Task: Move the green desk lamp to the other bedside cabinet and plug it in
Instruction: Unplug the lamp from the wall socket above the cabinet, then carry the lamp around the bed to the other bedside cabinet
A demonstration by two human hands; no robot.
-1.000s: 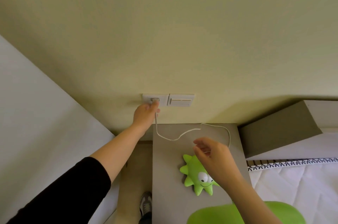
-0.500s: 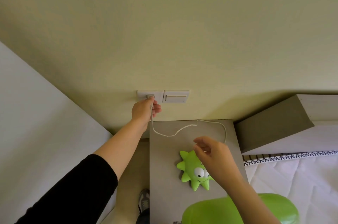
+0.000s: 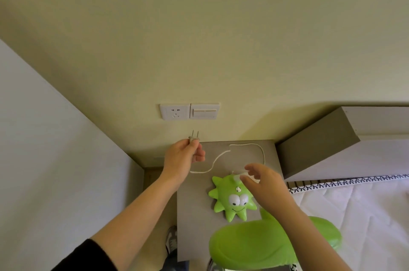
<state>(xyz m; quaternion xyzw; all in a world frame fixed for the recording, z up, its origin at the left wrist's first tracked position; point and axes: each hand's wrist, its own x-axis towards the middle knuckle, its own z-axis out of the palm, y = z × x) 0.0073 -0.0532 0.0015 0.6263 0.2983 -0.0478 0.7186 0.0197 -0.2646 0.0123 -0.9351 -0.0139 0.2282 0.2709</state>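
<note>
Head view: I saw the left hand (image 3: 182,156) pinching the plug (image 3: 194,138), prongs up, below the wall socket (image 3: 175,112). The white cord (image 3: 218,156) looped across the bedside cabinet (image 3: 192,215) to the green desk lamp (image 3: 232,198), where the right hand (image 3: 265,184) hovered, fingers spread.

Soft even daylight, no glare, faint shadow under headboard (image 3: 316,144), wide-angle bending at edges, lampshade (image 3: 261,246) blurred close to lens
</note>
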